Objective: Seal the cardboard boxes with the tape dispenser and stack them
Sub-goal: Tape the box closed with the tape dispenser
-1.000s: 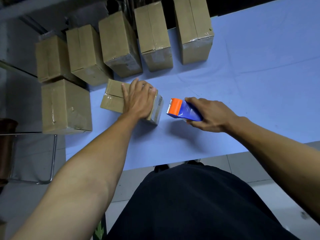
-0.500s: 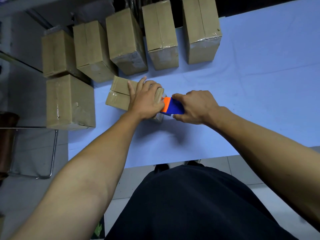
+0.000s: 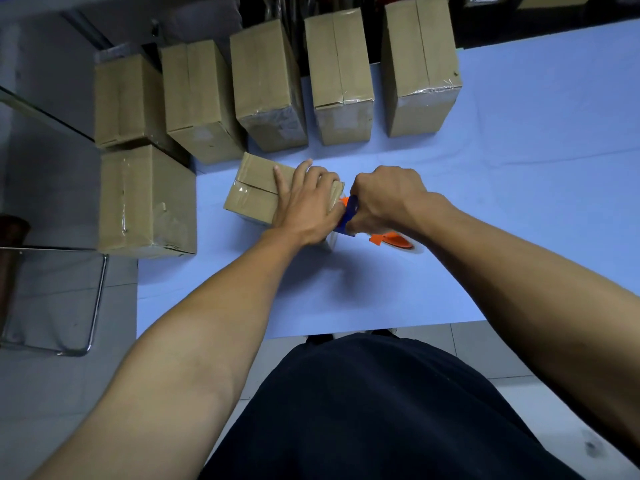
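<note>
A small cardboard box [image 3: 251, 190] lies on the blue table [image 3: 519, 202], with clear tape across its left part. My left hand [image 3: 306, 206] presses flat on its top, fingers spread. My right hand [image 3: 384, 199] grips the blue and orange tape dispenser [image 3: 388, 239] at the box's right end. The dispenser's blue handle is mostly hidden by my fingers; its orange roll holder sticks out below my wrist.
Several taller cardboard boxes [image 3: 341, 77] stand in a row along the far edge. Another box [image 3: 145, 199] stands at the table's left edge. A metal-framed chair [image 3: 52, 299] is on the floor to the left. The table's near edge is close to my body.
My right hand has brought the dispenser left against the box's right end and rotated it, so the orange roll holder now points down and right. My left hand stays on the box.
</note>
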`<state>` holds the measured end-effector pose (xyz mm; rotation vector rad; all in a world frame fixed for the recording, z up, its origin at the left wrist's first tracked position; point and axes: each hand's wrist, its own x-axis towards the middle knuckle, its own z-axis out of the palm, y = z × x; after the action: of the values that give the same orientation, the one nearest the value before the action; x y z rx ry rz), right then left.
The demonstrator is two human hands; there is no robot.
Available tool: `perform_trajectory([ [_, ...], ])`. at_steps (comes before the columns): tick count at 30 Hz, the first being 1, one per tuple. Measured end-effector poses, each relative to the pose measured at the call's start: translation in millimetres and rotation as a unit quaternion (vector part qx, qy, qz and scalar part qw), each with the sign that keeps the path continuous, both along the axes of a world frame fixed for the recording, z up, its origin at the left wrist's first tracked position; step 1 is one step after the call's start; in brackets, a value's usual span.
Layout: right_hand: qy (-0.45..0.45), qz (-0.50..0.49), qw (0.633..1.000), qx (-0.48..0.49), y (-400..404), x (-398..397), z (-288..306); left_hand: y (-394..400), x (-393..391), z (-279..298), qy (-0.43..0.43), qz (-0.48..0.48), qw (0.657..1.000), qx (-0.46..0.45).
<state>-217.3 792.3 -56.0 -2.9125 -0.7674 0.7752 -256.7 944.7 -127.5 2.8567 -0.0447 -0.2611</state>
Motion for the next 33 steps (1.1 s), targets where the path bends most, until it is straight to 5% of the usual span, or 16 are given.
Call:
perform_trajectory([
  [5,0.043,-0.022,0.999,-0.008,5.4,8.6,6.3,-1.6,2.0,2.6,-0.007,0.013,1.0,-0.006],
  [17,-0.068,0.039,0.996,-0.048,8.5,-24.6,4.8,-3.4,-0.3,7.4,-0.016,0.038,0.998,-0.045],
  [21,-0.03,0.034,0.997,-0.059,6.0,-46.7,-12.6,-0.8,-5.5,2.7,-0.034,0.06,0.997,-0.019],
  [29,-0.064,-0.076,0.994,0.039,-21.4,-10.8,-1.0,-7.4,2.2,26.3,0.084,0.129,0.978,0.137],
  [33,-0.065,-0.093,0.991,0.075,-29.4,-6.9,0.2,19.1,2.1,36.3,0.182,0.192,0.96,0.095],
])
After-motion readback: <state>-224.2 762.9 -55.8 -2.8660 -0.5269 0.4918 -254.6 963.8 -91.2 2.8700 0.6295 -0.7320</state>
